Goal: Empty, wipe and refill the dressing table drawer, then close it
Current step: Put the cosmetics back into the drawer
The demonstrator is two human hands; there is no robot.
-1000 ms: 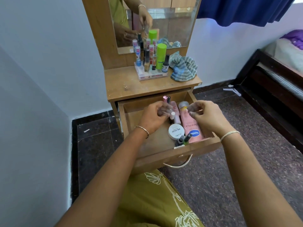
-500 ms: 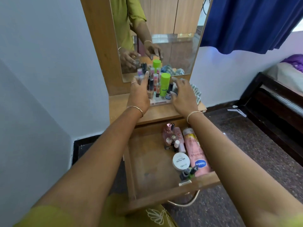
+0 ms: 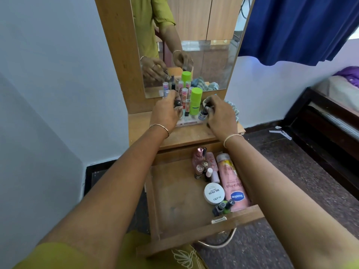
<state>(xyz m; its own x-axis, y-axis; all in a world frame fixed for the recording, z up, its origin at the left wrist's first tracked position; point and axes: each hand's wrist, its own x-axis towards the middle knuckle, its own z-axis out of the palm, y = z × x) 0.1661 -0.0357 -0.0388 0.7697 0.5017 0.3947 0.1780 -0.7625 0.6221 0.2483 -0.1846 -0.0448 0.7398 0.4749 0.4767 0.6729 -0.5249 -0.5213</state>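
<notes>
Wooden tabletop [image 3: 186,137] under the mirror [image 3: 209,55] is where you're working, right at the clear tray [image 3: 187,123]. Your left hand [image 3: 165,113] pinches a small black tube [image 3: 177,103], and your right hand [image 3: 221,117] is curled round a little blue-labelled bottle [image 3: 203,114]. Stand each one upright in a free slot, one at a time, so you don't tip the green bottle [image 3: 195,101]. The drawer [image 3: 174,200] hangs open below. Looks mid-emptying to me: a white jar [image 3: 214,193] reading "zudio NAIL POLISH" and a pink lotion bottle [image 3: 233,183] marked "Vaseline" and "Gluta-Hya".
</notes>
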